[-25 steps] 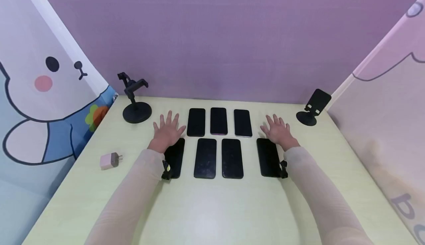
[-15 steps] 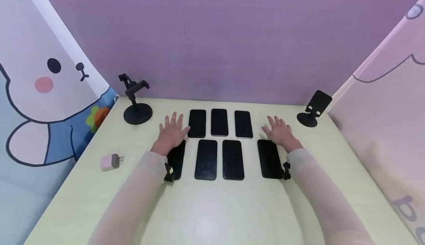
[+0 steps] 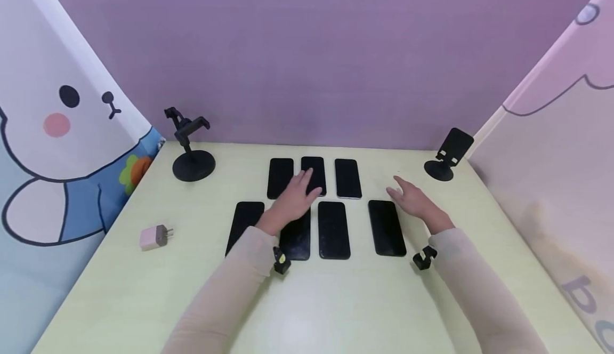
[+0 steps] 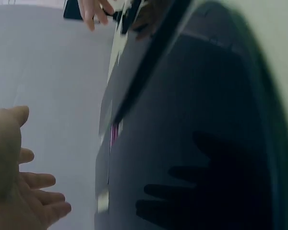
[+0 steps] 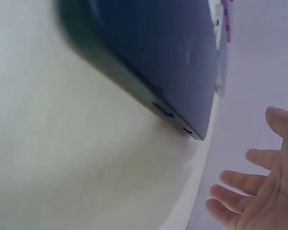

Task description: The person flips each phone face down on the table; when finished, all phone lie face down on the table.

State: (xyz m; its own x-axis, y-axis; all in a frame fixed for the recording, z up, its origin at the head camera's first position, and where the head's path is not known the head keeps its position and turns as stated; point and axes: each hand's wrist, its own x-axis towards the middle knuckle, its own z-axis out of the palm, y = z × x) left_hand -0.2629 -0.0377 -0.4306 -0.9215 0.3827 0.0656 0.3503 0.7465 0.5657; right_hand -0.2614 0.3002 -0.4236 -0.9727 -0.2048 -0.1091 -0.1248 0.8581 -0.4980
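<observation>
Several dark phones lie flat in two rows: three at the back and the others in front. My left hand (image 3: 293,199) hovers over the second front phone (image 3: 295,241), its fingers reaching above the middle back phone (image 3: 314,166). In the left wrist view the left hand (image 4: 26,196) is raised, with its reflection in a dark screen (image 4: 197,110). Beside the rightmost front phone (image 3: 386,228), my right hand (image 3: 413,200) is in the air, holding nothing. The right wrist view shows loosely spread fingers (image 5: 245,182) apart from a phone's edge (image 5: 134,86).
A black round-based holder (image 3: 194,165) stands at the back left, a smaller black phone stand (image 3: 451,151) at the back right. On the left lies a pink and grey charger plug (image 3: 154,237). A purple wall (image 3: 307,66) closes off the table's (image 3: 316,306) back.
My left hand has moved right, from the leftmost front phone to over the second one. My right hand has shifted slightly right and its wrist is away from the rightmost phone.
</observation>
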